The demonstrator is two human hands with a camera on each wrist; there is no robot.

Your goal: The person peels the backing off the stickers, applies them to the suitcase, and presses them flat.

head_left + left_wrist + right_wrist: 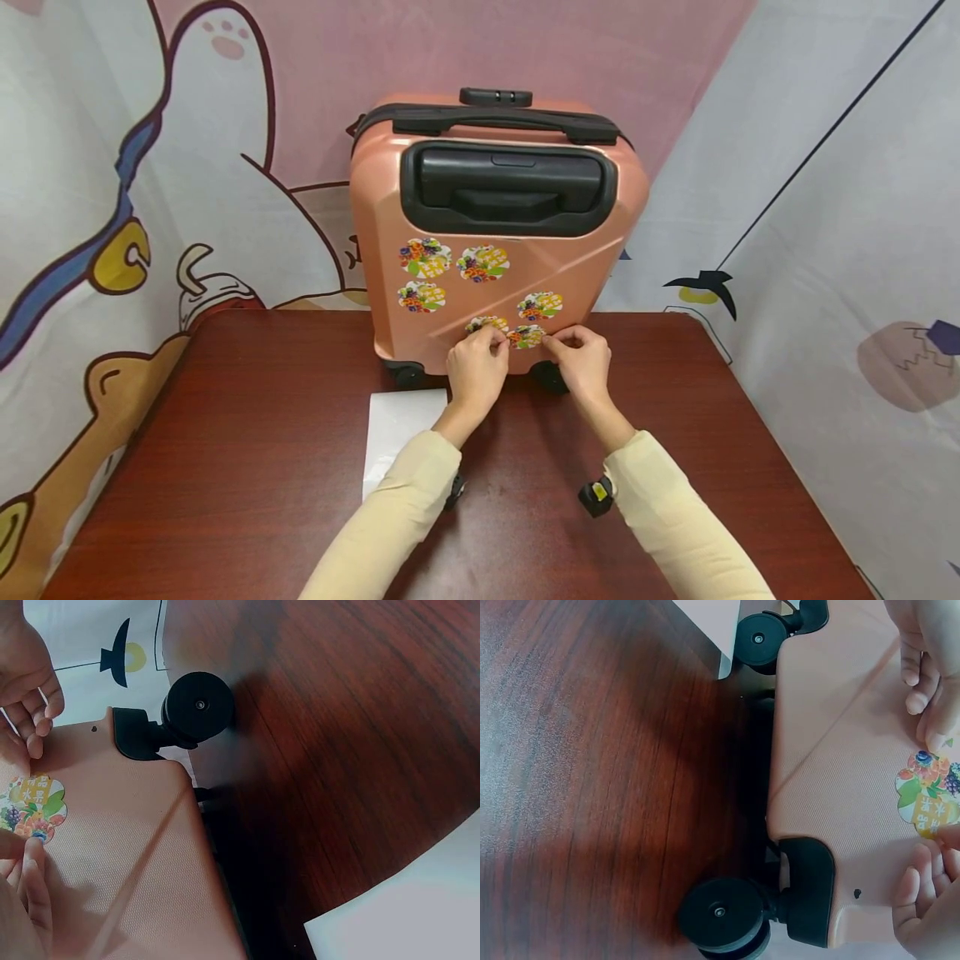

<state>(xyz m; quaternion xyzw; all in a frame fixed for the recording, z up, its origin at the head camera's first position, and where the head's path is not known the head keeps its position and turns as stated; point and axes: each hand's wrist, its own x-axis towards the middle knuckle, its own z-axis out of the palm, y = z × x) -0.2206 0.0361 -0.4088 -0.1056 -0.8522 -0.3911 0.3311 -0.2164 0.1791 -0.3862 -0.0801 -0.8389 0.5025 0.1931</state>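
Observation:
A pink suitcase (570,258) stands upright at the back of the table, its shell bearing several round fruit-print stickers. Low on the shell, one scalloped sticker (527,337) lies between the two hands. My left hand (477,367) pinches its left edge with thumb and index finger, partly covering a neighbouring sticker (486,323). At the opposite edge, my right hand (587,367) pinches with thumb and forefinger, the other fingers loosely bent. Both wrist views show this sticker (37,806) close against the shell, with fingertips at two sides.
White backing paper (401,425) lies on the brown table (247,467) by the left forearm. Black wheels (410,375) support the suitcase, and its black handle recess (510,187) is above the stickers. A printed cloth (825,208) hangs behind.

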